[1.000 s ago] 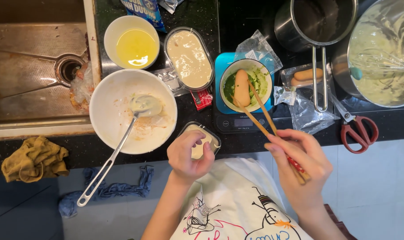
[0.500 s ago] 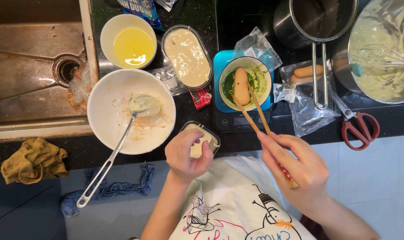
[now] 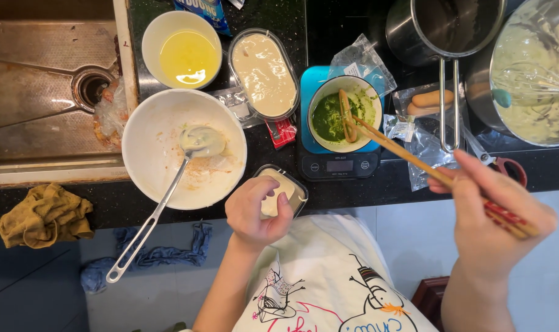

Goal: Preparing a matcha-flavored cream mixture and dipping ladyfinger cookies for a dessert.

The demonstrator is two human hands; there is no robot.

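My right hand [image 3: 497,215] grips a pair of wooden chopsticks [image 3: 408,154] whose tips pinch a long biscuit [image 3: 345,114] standing on edge in a small bowl of green liquid [image 3: 342,114]. That bowl rests on a blue kitchen scale [image 3: 336,161]. My left hand [image 3: 255,212] holds a small clear plastic container [image 3: 290,189] with a pale filling at the counter's front edge. To the left stands a large white bowl [image 3: 150,144] with batter smears and a metal ladle [image 3: 162,203] lying in it.
A bowl of yellow liquid [image 3: 187,55] and an oval tub of cream [image 3: 264,74] sit at the back. A packet of biscuits [image 3: 430,101], a steel saucepan [image 3: 442,27], a large bowl with whisk [image 3: 531,80], red scissors [image 3: 503,165] lie right. Sink [image 3: 46,80] and rags [image 3: 43,215] left.
The biscuit lay flat across the green bowl; now the chopsticks have turned it onto its edge in the liquid. My right hand has shifted right. The left hand stays on the container.
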